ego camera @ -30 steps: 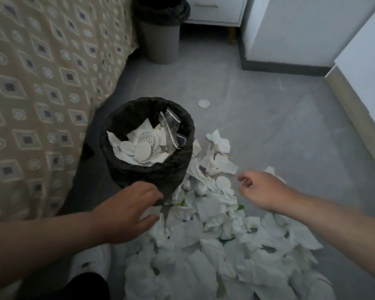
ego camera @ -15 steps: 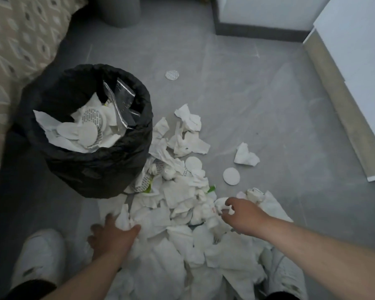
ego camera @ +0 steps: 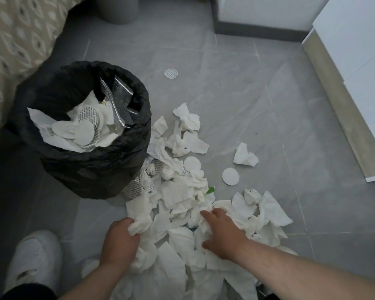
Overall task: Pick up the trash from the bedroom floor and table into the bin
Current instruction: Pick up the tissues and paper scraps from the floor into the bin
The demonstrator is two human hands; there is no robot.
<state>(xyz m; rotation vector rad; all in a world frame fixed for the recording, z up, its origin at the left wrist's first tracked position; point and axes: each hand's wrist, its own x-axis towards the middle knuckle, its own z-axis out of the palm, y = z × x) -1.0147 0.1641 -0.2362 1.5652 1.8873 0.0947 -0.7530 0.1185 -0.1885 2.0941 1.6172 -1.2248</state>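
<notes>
Your left hand [ego camera: 120, 242] grips a tissue wad [ego camera: 139, 224]; your right hand [ego camera: 223, 233] lies buried in the pile [ego camera: 178, 194], grip hidden. Bunch tightly before lifting to the bin [ego camera: 91, 169].

- We log one view only: a wide-angle camera worn on the person's head, as the rig note states.
- It faces forward and steeply down onto the grey floor [ego camera: 247, 105].
- Close range: both forearms enter from the bottom edge. The left hand [ego camera: 119, 241] and right hand [ego camera: 221, 232] sit large in the lower middle, among the paper scraps [ego camera: 178, 195].
- We look into the mouth of the black-lined bin [ego camera: 85, 165] at centre left, so the lens sits above it.
- A white shoe [ego camera: 35, 263] at lower left lies almost under the camera.
- Upper left shows the patterned bedspread [ego camera: 20, 29]; upper right, a white cabinet [ego camera: 355, 50].
</notes>
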